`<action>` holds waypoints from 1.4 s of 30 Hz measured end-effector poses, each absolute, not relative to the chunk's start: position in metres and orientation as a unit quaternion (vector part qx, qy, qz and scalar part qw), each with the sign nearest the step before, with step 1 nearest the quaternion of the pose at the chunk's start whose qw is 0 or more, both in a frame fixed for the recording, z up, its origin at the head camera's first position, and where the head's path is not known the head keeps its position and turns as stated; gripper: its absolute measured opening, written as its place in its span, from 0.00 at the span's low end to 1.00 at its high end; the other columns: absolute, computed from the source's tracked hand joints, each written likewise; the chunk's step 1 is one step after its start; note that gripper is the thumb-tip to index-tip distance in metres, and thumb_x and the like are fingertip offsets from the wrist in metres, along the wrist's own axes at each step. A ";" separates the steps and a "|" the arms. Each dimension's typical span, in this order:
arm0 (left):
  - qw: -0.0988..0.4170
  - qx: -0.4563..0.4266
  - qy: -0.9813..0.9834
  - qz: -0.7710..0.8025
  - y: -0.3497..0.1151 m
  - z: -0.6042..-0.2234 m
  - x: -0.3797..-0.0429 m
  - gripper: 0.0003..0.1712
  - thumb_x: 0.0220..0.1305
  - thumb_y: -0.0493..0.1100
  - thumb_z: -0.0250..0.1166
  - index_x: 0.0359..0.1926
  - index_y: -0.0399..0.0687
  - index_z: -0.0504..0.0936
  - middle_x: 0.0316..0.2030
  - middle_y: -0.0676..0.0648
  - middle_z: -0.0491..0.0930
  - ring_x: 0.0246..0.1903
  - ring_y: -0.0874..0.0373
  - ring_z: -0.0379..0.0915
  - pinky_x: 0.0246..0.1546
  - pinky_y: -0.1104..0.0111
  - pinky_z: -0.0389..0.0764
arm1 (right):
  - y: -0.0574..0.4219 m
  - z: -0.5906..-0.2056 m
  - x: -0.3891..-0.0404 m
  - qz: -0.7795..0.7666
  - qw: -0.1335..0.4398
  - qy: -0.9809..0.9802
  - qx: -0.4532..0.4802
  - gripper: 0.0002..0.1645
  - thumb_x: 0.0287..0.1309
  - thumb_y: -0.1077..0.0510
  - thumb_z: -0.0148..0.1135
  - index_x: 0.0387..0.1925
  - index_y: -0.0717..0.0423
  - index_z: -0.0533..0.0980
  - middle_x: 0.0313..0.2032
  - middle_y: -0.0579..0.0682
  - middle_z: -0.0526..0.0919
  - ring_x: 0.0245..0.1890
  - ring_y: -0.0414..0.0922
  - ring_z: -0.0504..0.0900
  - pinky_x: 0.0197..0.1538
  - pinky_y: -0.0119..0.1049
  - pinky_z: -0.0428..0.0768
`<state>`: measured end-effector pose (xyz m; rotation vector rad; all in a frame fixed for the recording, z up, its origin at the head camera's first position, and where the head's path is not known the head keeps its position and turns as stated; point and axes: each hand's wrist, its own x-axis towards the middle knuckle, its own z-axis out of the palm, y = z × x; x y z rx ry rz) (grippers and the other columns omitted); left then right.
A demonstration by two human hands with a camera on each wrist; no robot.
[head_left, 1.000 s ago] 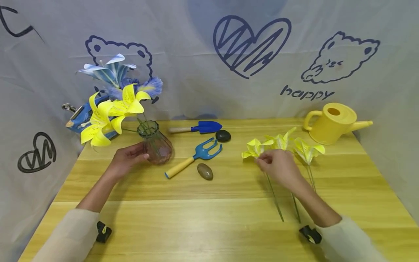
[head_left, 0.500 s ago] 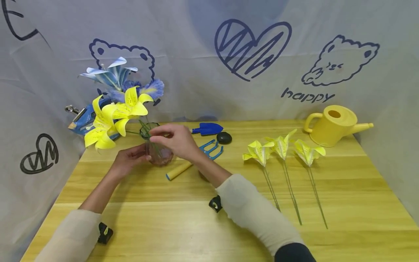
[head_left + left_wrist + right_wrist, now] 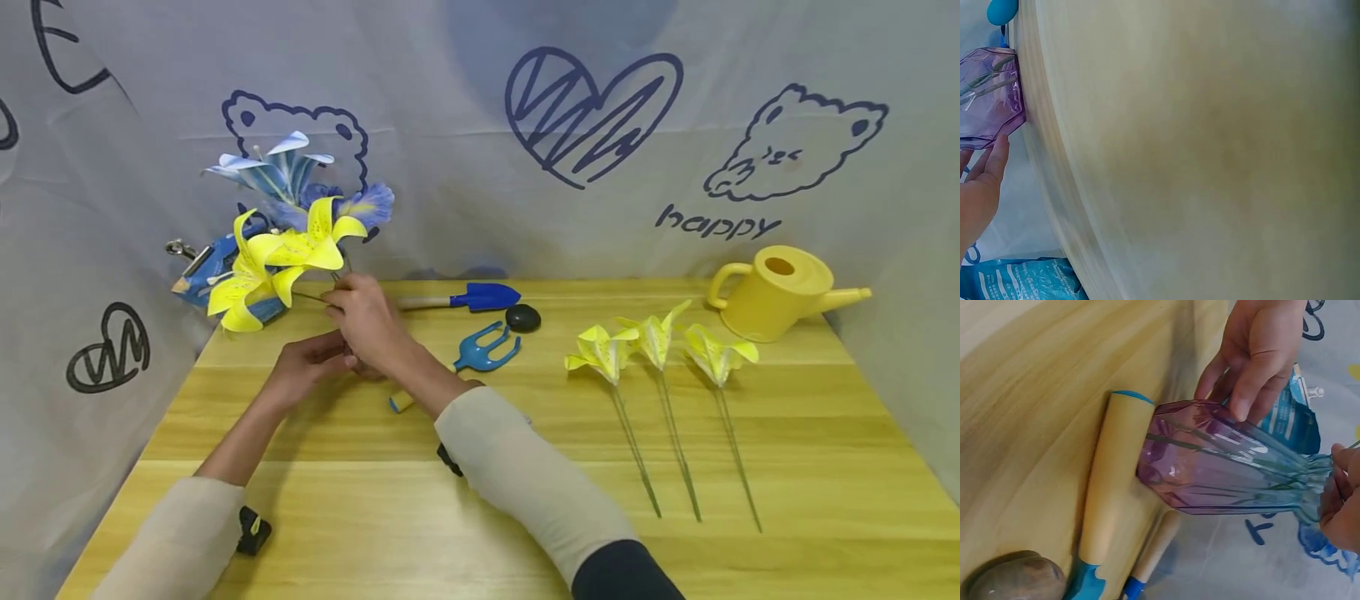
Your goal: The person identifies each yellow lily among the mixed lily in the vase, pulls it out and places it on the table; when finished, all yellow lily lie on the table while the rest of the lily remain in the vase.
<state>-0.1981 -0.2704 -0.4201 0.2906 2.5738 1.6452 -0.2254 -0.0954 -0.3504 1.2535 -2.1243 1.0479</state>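
Observation:
A glass vase (image 3: pixel 1210 465), purple at its base and bluish at its neck, holds several artificial flower stems. In the head view yellow lilies (image 3: pixel 300 250), a pale blue lily (image 3: pixel 277 171) and a violet-blue iris (image 3: pixel 367 204) lean out of it to the left. My left hand (image 3: pixel 300 371) holds the vase's lower side, thumb and fingers against the glass. My right hand (image 3: pixel 371 321) is curled around the vase's neck and rim, covering them in the head view; I cannot tell if it also pinches stems. Three yellow lilies (image 3: pixel 660 342) lie on the table at right.
Near the vase are a blue hand fork (image 3: pixel 487 350), a blue trowel (image 3: pixel 491 296) and a black stone (image 3: pixel 523 317). A brown stone (image 3: pixel 1016 578) shows in the right wrist view. A yellow watering can (image 3: pixel 776 292) stands back right, a blue bag (image 3: pixel 206 271) back left.
My right hand has left the yellow lilies on the right and crossed left to the vase's neck, where its fingers have closed. My left hand stays at the vase.

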 end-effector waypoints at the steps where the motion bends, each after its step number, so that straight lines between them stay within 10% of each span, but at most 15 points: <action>1: 0.037 0.098 0.837 0.538 -0.270 -0.420 -0.198 0.28 0.57 0.45 0.61 0.59 0.44 0.68 0.52 0.39 0.71 0.51 0.47 0.67 0.42 0.72 0.75 | -0.096 -0.350 -0.226 0.368 0.232 -0.790 0.433 0.38 0.62 0.38 0.33 0.36 0.64 0.79 0.38 0.55 0.77 0.41 0.46 0.73 0.48 0.23 0.68; 6: 0.039 0.099 0.841 0.530 -0.269 -0.418 -0.198 0.29 0.56 0.46 0.61 0.59 0.46 0.67 0.53 0.40 0.70 0.53 0.47 0.66 0.43 0.72 0.73 | -0.096 -0.344 -0.224 0.319 0.213 -0.845 0.372 0.09 0.58 0.57 0.55 0.34 0.51 0.82 0.36 0.44 0.80 0.38 0.38 0.76 0.43 0.19 0.70; 17: 0.044 0.140 0.795 0.588 -0.269 -0.420 -0.201 0.30 0.58 0.37 0.59 0.61 0.36 0.62 0.56 0.35 0.65 0.56 0.44 0.61 0.46 0.75 0.71 | -0.081 -0.338 -0.210 0.424 0.269 -0.750 0.430 0.08 0.55 0.60 0.58 0.33 0.57 0.82 0.31 0.47 0.82 0.34 0.37 0.78 0.41 0.17 0.69; 28: 0.042 0.151 0.801 0.578 -0.272 -0.427 -0.203 0.31 0.59 0.37 0.58 0.62 0.38 0.59 0.58 0.38 0.62 0.57 0.44 0.59 0.52 0.66 0.67 | -0.080 -0.339 -0.217 0.397 0.126 -0.828 0.376 0.11 0.61 0.59 0.50 0.41 0.55 0.76 0.39 0.46 0.79 0.39 0.37 0.76 0.41 0.17 0.68; 37: 0.067 0.163 0.819 0.546 -0.271 -0.419 -0.204 0.29 0.62 0.42 0.55 0.63 0.43 0.60 0.61 0.42 0.60 0.61 0.46 0.52 0.57 0.52 0.57 | -0.074 -0.340 -0.218 0.389 0.131 -0.829 0.380 0.10 0.60 0.57 0.52 0.39 0.53 0.78 0.36 0.44 0.81 0.36 0.35 0.77 0.39 0.18 0.70; 42: -0.006 0.165 0.763 0.625 -0.266 -0.400 -0.204 0.27 0.62 0.34 0.53 0.63 0.47 0.60 0.58 0.44 0.63 0.58 0.48 0.58 0.53 0.55 0.66 | -0.071 -0.338 -0.215 0.392 0.138 -0.826 0.382 0.10 0.57 0.58 0.55 0.40 0.55 0.78 0.35 0.46 0.81 0.34 0.37 0.78 0.35 0.19 0.71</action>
